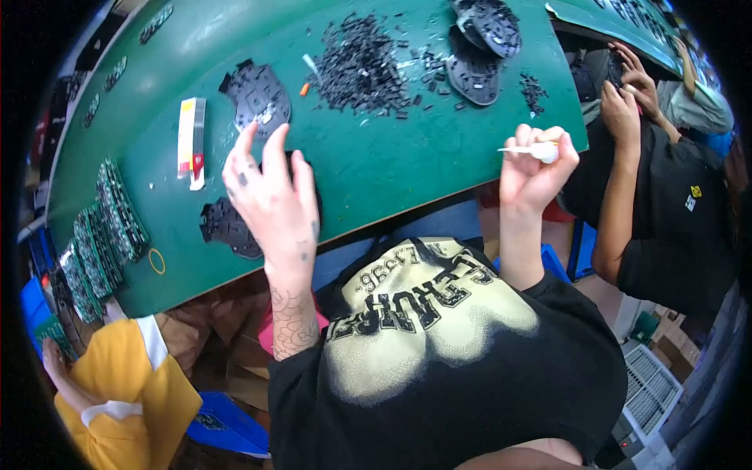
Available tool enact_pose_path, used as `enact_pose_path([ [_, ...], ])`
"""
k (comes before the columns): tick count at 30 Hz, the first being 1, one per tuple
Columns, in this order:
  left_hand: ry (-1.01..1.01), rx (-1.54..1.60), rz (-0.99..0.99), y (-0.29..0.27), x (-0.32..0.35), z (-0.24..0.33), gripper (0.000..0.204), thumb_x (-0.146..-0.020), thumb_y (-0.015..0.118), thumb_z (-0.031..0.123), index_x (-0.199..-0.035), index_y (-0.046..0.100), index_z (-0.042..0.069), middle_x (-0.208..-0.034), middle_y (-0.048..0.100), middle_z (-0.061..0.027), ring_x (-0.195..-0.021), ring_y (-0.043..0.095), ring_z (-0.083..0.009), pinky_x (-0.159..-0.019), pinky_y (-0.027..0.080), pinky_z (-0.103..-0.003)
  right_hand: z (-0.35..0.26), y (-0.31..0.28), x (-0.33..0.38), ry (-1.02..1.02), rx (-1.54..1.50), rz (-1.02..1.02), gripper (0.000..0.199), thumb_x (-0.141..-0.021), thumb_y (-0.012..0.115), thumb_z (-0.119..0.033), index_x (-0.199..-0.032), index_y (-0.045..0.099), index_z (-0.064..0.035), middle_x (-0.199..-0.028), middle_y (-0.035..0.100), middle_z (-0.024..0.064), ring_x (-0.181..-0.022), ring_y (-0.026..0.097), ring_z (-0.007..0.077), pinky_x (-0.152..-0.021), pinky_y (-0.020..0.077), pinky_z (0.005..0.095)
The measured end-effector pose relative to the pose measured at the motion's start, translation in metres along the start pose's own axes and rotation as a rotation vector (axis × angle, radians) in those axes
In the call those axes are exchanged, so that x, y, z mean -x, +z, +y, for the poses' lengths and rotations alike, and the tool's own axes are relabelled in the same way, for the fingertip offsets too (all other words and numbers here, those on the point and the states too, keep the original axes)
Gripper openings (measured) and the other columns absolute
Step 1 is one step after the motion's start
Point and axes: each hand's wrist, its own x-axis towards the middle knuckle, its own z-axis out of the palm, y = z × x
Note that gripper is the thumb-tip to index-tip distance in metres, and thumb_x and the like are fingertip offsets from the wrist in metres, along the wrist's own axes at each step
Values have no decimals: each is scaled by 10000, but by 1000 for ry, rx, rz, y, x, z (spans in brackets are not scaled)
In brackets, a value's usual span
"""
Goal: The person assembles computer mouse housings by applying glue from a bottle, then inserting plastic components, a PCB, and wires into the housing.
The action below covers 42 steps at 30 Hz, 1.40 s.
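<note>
My right hand [536, 176], raised at the table's near edge, is closed around a small glue bottle [544, 151]. Its thin white nozzle points left, and the fist hides most of its body. My left hand [270, 184] is open with fingers spread, palm down. Its fingertips reach the near end of a black plastic shell [254, 90]; I cannot tell if they touch it. Partly covered by that hand, a second black shell [227, 225] lies on the green table [376, 172]. A small orange cap [304, 89] lies right of the first shell.
A heap of small black parts [360, 66] fills the far middle. Stacked black shells [482, 47] stand at far right. A white-and-red carton [191, 141] and stacked green circuit boards [102, 235] are to the left. Co-workers sit on both sides, one in a yellow shirt [141, 392].
</note>
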Motion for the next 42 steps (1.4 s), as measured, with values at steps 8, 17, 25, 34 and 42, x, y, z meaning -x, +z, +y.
enact_pose_path([
  [8, 484, 263, -54, 83, -54, 135, 293, -754, 647, 155, -1034, 605, 83, -1139, 556, -87, -1084, 504, -258, -878, 405, -382, -24, -18, -24, -180, -3, 20, 305, -899, 464, -276, -670, 510, -80, -490, 312, -34, -473, 272, 71, -427, 185, 231],
  [17, 217, 16, -222, 83, -89, 160, 692, -633, 734, 518, -1017, 532, -21, -966, 526, -118, -923, 487, -245, -801, 376, -380, -38, -34, -27, -181, -77, 67, 299, -893, 479, -275, -677, 513, -71, -490, 325, -33, -459, 275, 66, -417, 181, 224],
  [25, 81, -42, -302, 54, -83, 151, 676, -615, 733, 484, -996, 492, -19, -971, 558, -177, -951, 529, -305, -820, 429, -407, -35, -20, -15, -143, -90, 36, 303, -891, 475, -285, -682, 503, -67, -491, 304, -30, -471, 277, 68, -427, 185, 224],
  [34, -73, 14, -314, -13, 21, 64, 643, -648, 732, 420, -1122, 493, 58, -1008, 450, -141, -950, 444, -296, -805, 382, -420, 20, 22, 32, 47, -14, -195, 234, -851, 513, -213, -687, 456, -57, -519, 371, -3, -461, 286, 74, -439, 210, 225],
  [42, -74, 98, -250, -6, 59, 44, 690, -675, 736, 434, -1223, 530, 69, -1094, 463, -121, -1040, 412, -297, -885, 319, -445, 51, 31, 53, -34, 356, -313, 168, -787, 542, -31, -636, 469, -26, -590, 448, 14, -503, 402, 83, -516, 363, 244],
])
